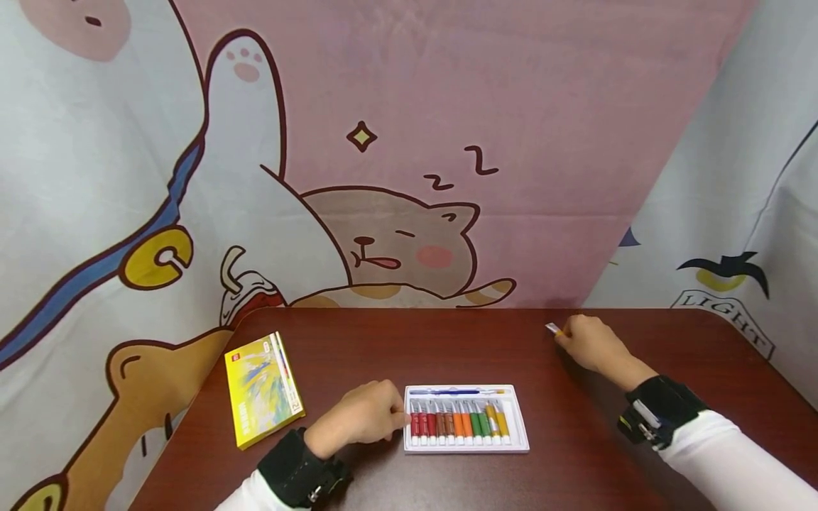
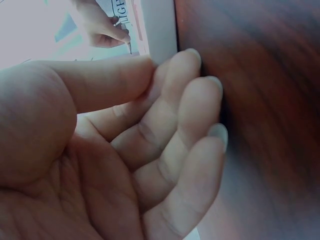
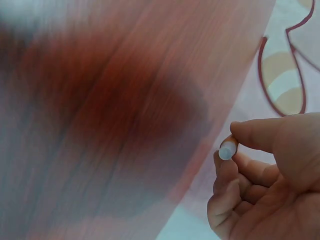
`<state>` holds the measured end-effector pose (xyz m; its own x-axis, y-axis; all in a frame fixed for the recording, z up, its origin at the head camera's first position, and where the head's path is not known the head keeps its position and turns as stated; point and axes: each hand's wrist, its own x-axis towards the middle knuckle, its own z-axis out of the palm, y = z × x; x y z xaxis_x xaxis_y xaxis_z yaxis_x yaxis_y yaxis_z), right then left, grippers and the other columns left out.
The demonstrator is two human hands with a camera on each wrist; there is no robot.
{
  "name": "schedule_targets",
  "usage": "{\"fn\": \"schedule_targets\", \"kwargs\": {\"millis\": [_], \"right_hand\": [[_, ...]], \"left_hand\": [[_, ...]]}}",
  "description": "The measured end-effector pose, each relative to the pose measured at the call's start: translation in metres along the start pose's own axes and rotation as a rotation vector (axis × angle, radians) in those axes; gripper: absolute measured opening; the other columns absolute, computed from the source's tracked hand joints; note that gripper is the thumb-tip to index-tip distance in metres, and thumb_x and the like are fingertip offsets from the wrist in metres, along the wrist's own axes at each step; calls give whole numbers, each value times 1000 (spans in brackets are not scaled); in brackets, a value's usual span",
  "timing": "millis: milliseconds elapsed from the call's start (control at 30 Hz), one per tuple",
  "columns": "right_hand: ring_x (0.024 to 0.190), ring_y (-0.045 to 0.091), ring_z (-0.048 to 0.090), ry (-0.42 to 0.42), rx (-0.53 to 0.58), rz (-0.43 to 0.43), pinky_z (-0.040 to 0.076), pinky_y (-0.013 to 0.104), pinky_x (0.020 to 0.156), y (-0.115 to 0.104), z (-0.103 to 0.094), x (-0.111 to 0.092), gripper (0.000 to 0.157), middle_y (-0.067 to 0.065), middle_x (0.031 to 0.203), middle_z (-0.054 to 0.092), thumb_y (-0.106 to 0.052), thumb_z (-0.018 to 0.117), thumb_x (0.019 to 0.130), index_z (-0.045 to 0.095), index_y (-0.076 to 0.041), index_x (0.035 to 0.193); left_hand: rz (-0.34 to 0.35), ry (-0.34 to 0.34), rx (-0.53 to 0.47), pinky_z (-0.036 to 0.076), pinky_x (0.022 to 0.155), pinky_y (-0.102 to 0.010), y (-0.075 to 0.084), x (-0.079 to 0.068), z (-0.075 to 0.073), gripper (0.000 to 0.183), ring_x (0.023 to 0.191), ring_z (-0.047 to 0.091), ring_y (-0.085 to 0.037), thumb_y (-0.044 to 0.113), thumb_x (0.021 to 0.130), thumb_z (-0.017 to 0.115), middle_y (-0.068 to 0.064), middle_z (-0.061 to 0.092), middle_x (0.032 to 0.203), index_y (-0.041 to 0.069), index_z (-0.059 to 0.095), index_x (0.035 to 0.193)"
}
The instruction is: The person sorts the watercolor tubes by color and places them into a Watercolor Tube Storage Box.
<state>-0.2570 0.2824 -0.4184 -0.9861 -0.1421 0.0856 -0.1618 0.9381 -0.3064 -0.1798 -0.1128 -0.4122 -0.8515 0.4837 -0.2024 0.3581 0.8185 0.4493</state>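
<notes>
A white plastic tray (image 1: 466, 449) lies on the table with several paint tubes (image 1: 459, 424) in a row, running from red through brown, orange and green to yellow. Along its top groove is a blue-handled paintbrush (image 1: 455, 392). My left hand (image 1: 364, 413) pinches the tray's left edge between thumb and index finger; the white edge (image 2: 161, 30) also shows in the left wrist view. Out at the far right of the table, my right hand (image 1: 591, 342) pinches a small yellow-orange paint tube (image 1: 552, 328). In the right wrist view the tube's white cap (image 3: 226, 152) faces the camera.
A yellow paint box (image 1: 263, 390) lies on the table left of my left hand. The dark red-brown table (image 1: 409, 348) ends at a cloth backdrop (image 1: 543, 142) with cartoon animals.
</notes>
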Motion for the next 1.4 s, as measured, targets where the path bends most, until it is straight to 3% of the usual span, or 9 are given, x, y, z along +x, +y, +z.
{"fn": "schedule_targets", "kwargs": {"millis": [67,267,500,933,1400], "right_hand": [[51,16,44,5,16,-20,37,30,44,-8,-1,-4,15,4,62,52,-13,63,86,62,0,77],[52,14,45,30,72,-54,39,29,44,-27,-3,-18,14,4,66,56,-13,66,85,63,1,85],[50,11,44,52,128,-77,39,28,43,-47,-7,-36,12,0,63,57,-16,69,82,64,-6,78],[48,7,45,-17,216,-56,37,24,41,-75,1,-64,13,-7,56,54,-18,71,79,64,-17,69],[50,2,47,-52,253,-94,41,23,44,-99,16,-85,11,-11,60,58,-18,73,77,67,-19,68]], "left_hand": [[0,1,0,35,43,-27,0,0,-1,36,42,48,-8,28,87,64,11,52,41,23,60,52],[2,1,0,35,43,-27,0,0,0,35,42,48,-7,28,87,64,10,53,41,23,60,52],[-8,-14,-4,36,43,-27,0,0,0,34,42,49,-8,29,88,64,8,56,44,24,61,54],[-16,-11,1,36,44,-28,1,-1,0,34,43,50,-8,30,88,64,8,56,44,24,61,55],[-3,1,9,36,44,-28,1,-1,0,34,43,49,-7,29,87,64,8,56,44,24,61,54]]}}
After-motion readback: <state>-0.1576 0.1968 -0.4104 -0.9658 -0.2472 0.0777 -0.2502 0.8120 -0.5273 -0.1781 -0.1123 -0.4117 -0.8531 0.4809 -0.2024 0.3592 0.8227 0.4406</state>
